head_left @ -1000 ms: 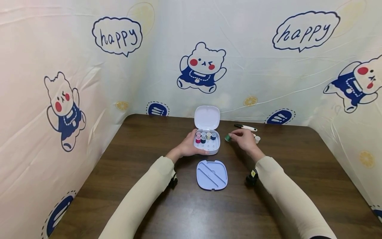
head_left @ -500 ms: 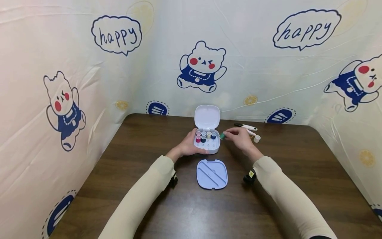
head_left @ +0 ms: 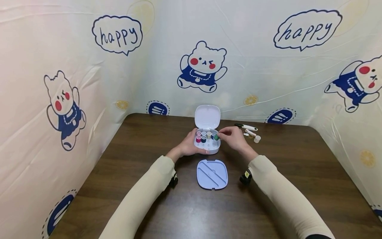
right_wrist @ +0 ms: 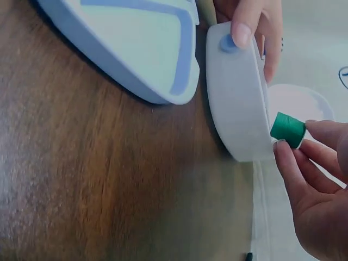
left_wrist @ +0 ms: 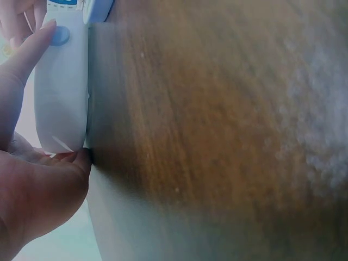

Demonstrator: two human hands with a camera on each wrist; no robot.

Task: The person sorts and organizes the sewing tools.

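A small white sewing box [head_left: 213,151] stands on the table with its lid [head_left: 207,117] raised at the back. My left hand [head_left: 187,145] grips the box from its left side, and its thumb rests by the round blue button [left_wrist: 60,36] on the front. Between thumb and fingers my right hand [head_left: 235,137] pinches a green thread spool [right_wrist: 288,129], tilted, at the box's right side above the rim. Several spools stand inside in rows, among them a pink-red spool [head_left: 198,139] and a cream spool [head_left: 209,135]. Bare pegs show in the front row.
A light blue tray [head_left: 212,175] with diagonal ridges lies in front of the box. To the right are a black-and-white slim tool [head_left: 246,127], a white spool [head_left: 257,139] and small white pieces [head_left: 250,132]. A patterned curtain [head_left: 167,66] surrounds the wooden table [head_left: 268,192].
My right hand has carried the green spool leftward from beside the box to over its right part. My left hand has stayed on the box.
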